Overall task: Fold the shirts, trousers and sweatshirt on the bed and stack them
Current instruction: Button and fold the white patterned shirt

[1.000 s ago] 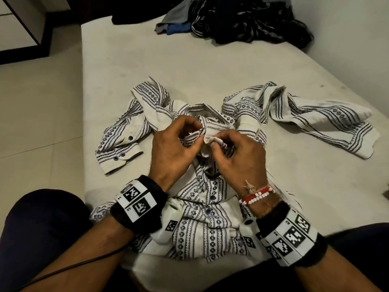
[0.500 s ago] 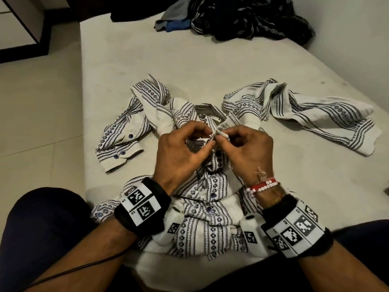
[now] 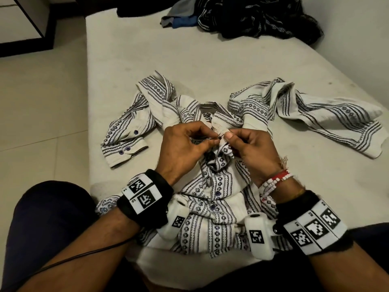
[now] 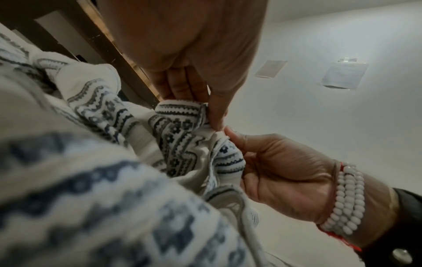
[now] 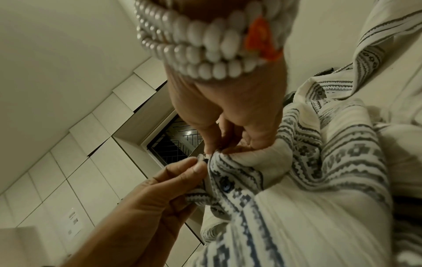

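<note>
Since a second ago our two hands have drawn closer at the shirt's neck, and the raised flap of cloth has come down to the top button. The patterned shirt (image 3: 212, 192) lies front up on the bed (image 3: 210, 60), near its close edge, sleeves flung out to each side, lower buttons already done. Our left hand (image 3: 183, 150) pinches one edge of the placket between thumb and fingers; our right hand (image 3: 254, 148) pinches the other edge, and a small dark button shows between the fingertips. We judge the cloth light, soft and limp: it will sag and crease wherever it is unsupported, so we would take it at the shoulders or collar, then at the hem, and smooth it flat before folding. A dark heap of clothes (image 3: 252, 20) waits at the far end. No brand or readable writing shows on the shirt; the wristbands bear only black-and-white square markers.
</note>
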